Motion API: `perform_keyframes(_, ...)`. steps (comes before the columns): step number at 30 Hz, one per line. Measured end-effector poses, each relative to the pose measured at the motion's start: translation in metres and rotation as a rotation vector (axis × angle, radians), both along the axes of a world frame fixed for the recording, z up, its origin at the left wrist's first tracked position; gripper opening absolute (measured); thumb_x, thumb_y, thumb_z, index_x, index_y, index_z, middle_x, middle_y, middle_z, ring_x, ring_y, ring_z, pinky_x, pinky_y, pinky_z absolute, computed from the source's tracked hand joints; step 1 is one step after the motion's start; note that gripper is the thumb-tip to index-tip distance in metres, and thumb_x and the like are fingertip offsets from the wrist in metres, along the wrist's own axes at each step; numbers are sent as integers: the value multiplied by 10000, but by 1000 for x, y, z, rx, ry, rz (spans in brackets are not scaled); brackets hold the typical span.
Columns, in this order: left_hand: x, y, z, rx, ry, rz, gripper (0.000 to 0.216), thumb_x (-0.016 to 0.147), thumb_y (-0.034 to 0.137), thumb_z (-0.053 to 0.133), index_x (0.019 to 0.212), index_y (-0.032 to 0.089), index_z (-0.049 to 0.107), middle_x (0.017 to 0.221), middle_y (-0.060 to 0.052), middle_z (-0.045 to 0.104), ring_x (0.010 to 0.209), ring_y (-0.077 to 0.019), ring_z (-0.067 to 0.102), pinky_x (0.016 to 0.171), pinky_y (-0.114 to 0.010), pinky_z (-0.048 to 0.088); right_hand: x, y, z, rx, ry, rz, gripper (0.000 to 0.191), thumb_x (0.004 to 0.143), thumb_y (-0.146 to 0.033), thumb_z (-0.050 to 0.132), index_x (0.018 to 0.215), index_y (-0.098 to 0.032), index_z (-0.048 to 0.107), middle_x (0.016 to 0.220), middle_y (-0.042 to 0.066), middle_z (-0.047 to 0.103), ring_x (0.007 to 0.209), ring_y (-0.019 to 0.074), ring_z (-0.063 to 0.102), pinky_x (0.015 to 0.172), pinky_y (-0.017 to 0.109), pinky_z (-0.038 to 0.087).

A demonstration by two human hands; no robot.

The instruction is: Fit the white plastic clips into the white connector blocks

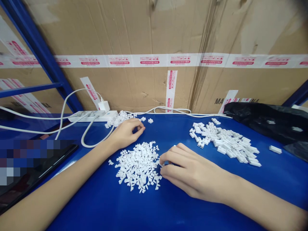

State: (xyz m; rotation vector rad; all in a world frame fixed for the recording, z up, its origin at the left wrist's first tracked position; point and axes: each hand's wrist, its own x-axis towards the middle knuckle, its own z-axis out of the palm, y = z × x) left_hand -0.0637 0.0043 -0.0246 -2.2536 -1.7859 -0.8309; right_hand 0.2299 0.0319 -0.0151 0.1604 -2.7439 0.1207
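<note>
My left hand [126, 131] rests on the blue table [96, 205], fingers curled together at the edge of a small heap of white plastic parts [119, 118] near the power strip; what the fingers pinch is hidden. My right hand [190, 170] lies to the right of a middle pile of small white clips [138, 165], fingertips pinched on a tiny white piece at the pile's edge. A third heap of white block-shaped housings [223, 141] lies further right, beyond my right hand.
A white power strip [92, 115] with plug and cables runs along the back left. Taped cardboard boxes [154, 54] wall off the rear. A black plastic bag [267, 120] lies at right, a dark tablet [36, 170] at left, and a lone white part [275, 149].
</note>
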Motion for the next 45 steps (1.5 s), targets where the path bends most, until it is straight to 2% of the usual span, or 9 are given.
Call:
perform_keyframes(4, 1, 0, 0, -4, -3, 3, 215, 962, 285, 552, 831, 175, 682, 780, -20, 631, 705, -152, 543, 753, -309, 462, 0, 0, 0, 21, 1, 2, 241, 1036, -110, 467, 1099, -132, 698, 1089, 83, 677, 902, 186, 523, 810, 348, 370)
perform_keyframes(7, 1, -1, 0, -7, -8, 6, 217, 963, 288, 554, 831, 174, 682, 785, -21, 633, 710, -152, 546, 760, -310, 463, 1, -1, -1, -12, 21, -51, 221, 1042, -180, 502, 1151, -144, 692, 1055, 82, 670, 905, 193, 539, 801, 356, 358)
perform_keyframes(11, 1, -2, 1, -16, -13, 11, 218, 962, 288, 551, 833, 175, 685, 790, -25, 635, 719, -157, 553, 769, -318, 467, 5, 1, 1, -116, 47, -131, 195, 1028, -297, 571, 1069, -159, 702, 991, 59, 661, 885, 186, 558, 791, 364, 342)
perform_keyframes(20, -1, -2, 0, -21, -20, 15, 205, 957, 293, 563, 836, 184, 686, 796, -21, 633, 723, -157, 551, 761, -318, 466, 3, 6, 0, -208, -19, -152, 221, 1051, -308, 542, 1048, -218, 744, 985, 34, 655, 883, 162, 571, 802, 351, 332)
perform_keyframes(26, -1, -1, 0, -16, -18, 10, 213, 959, 294, 558, 828, 182, 681, 788, -21, 631, 712, -155, 549, 759, -317, 468, 0, 1, -1, -160, -1, -128, 243, 1061, -234, 498, 1136, -194, 726, 1037, 61, 659, 921, 178, 559, 815, 348, 348)
perform_keyframes(31, 0, -1, 0, -21, -14, 14, 220, 960, 303, 550, 831, 183, 683, 791, -23, 632, 712, -156, 548, 762, -321, 475, 4, 4, 0, -137, -16, -115, 248, 1046, -142, 478, 1060, -188, 721, 1036, 57, 657, 894, 176, 534, 811, 348, 353)
perform_keyframes(38, 1, -1, 1, -24, -9, 17, 230, 963, 312, 541, 836, 184, 685, 789, -26, 634, 708, -156, 549, 757, -320, 480, 4, 4, 5, -70, -117, -96, 250, 1067, -172, 420, 1017, -149, 665, 1002, 82, 649, 909, 193, 555, 824, 362, 392)
perform_keyframes(41, 1, -1, 1, -25, -10, 21, 230, 961, 312, 542, 831, 185, 683, 790, -27, 636, 714, -159, 555, 755, -321, 480, 3, 2, 7, -4, -109, -80, 254, 1061, -165, 411, 1004, -141, 657, 986, 94, 657, 897, 200, 557, 824, 374, 407)
perform_keyframes(45, 2, -2, 2, -25, -12, 20, 229, 959, 307, 544, 824, 186, 683, 786, -27, 637, 714, -160, 560, 758, -320, 482, 4, 2, 7, -13, -83, -84, 252, 1056, -159, 409, 997, -135, 653, 949, 99, 666, 865, 200, 576, 815, 376, 443)
